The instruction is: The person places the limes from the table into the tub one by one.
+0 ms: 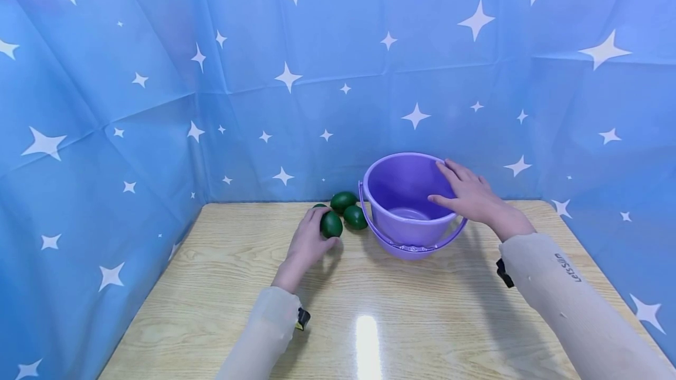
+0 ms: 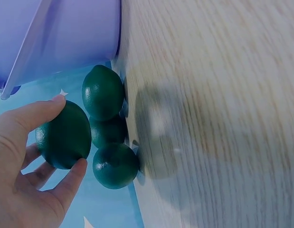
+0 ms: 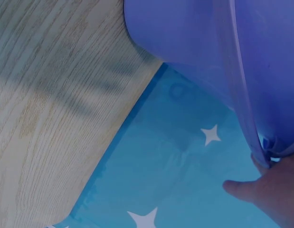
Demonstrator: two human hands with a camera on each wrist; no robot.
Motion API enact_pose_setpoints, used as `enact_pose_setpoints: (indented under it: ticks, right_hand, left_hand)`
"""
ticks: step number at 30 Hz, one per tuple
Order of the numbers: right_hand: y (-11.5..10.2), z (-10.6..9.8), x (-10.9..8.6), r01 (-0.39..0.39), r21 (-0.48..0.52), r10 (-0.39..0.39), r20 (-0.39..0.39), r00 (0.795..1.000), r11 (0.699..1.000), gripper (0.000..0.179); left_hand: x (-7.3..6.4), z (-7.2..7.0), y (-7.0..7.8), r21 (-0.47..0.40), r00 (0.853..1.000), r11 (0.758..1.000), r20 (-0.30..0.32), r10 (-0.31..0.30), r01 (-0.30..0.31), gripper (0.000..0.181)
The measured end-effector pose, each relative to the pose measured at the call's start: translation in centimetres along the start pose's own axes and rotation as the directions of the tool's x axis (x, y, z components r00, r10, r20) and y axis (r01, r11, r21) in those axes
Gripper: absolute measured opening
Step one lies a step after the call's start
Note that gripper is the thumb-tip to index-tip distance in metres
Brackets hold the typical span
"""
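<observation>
My left hand (image 1: pixel 311 241) holds a dark green lime (image 2: pixel 64 135) between thumb and fingers, above the table's back left. Three more limes lie together close by at the table's back edge: one nearest the bucket (image 2: pixel 103 92), a lime half hidden behind (image 2: pixel 108 131), and one on the other side (image 2: pixel 116 165). To their right, a purple bucket (image 1: pixel 412 228) stands tilted toward me in the head view, its handle hanging down in front. My right hand (image 1: pixel 472 197) rests over the bucket's right rim, fingers fairly straight and thumb spread over the opening.
The wood-grain table (image 1: pixel 222 292) ends at the back against a blue curtain (image 1: pixel 338 34) with white stars, which also hangs along the left and right sides. A light reflection shows on the table's front middle.
</observation>
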State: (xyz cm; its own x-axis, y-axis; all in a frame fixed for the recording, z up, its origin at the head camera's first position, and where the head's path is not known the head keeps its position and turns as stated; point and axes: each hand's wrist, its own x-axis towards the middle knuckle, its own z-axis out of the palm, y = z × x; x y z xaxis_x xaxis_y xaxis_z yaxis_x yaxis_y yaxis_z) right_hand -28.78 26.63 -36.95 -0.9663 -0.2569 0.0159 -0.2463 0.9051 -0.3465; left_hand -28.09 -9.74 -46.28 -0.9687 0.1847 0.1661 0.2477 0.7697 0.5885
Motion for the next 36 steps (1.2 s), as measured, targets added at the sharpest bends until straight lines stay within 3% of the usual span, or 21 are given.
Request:
enact_pose_setpoints:
  ticks: [14, 21, 28, 36]
  right_hand:
    - [-0.1, -0.1, -0.1, 0.004, 0.0, -0.004, -0.001, 1.0, 1.0, 0.09]
    - [-0.1, -0.1, -0.1, 0.005, 0.005, -0.005, 0.0, 1.0, 1.0, 0.09]
    - [-0.1, -0.1, -0.1, 0.007, 0.001, -0.007, -0.001, 1.0, 1.0, 0.09]
    - [0.0, 0.0, -0.1, 0.003, -0.001, -0.003, 0.0, 1.0, 1.0, 0.09]
  left_hand:
    - [0.1, -0.4, 0.2, -0.011, 1.0, 1.0, 0.0, -0.01, 0.01, 0.073]
    - [0.2, -0.7, 0.3, -0.03, 1.0, 0.999, -0.017, 0.019, -0.02, 0.071]
    - [0.3, -1.2, 0.5, -0.029, 1.0, 1.0, -0.011, 0.002, -0.002, 0.069]
    - [0.5, -1.5, 0.6, -0.021, 0.999, 1.0, -0.029, 0.023, -0.023, 0.07]
